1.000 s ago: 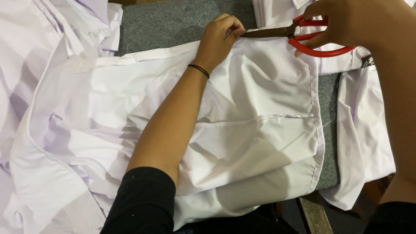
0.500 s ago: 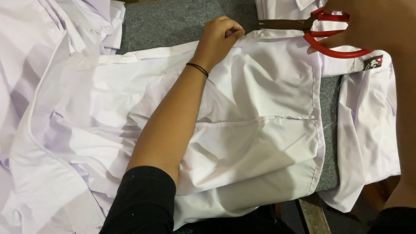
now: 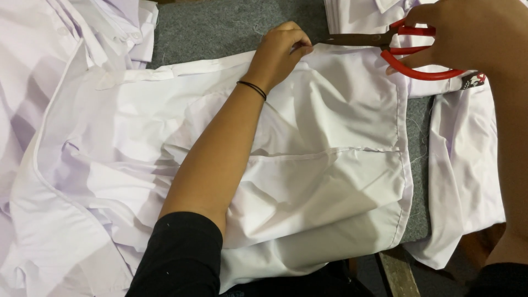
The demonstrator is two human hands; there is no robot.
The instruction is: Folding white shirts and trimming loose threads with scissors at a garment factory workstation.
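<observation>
While the left hand (image 3: 280, 52) pinches the top edge of the white garment (image 3: 308, 165) spread on the grey table (image 3: 220, 27), the right hand (image 3: 467, 33) grips red-handled scissors (image 3: 396, 47), blades pointing at that pinch; trimming seems underway, needing steady tension; blade tips and any thread are indistinct

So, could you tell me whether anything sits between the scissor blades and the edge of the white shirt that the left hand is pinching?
Nothing visible does. The scissors, held by the right hand, point their tips straight at the shirt edge beside the left hand; only grey table cover lies beyond.
</observation>
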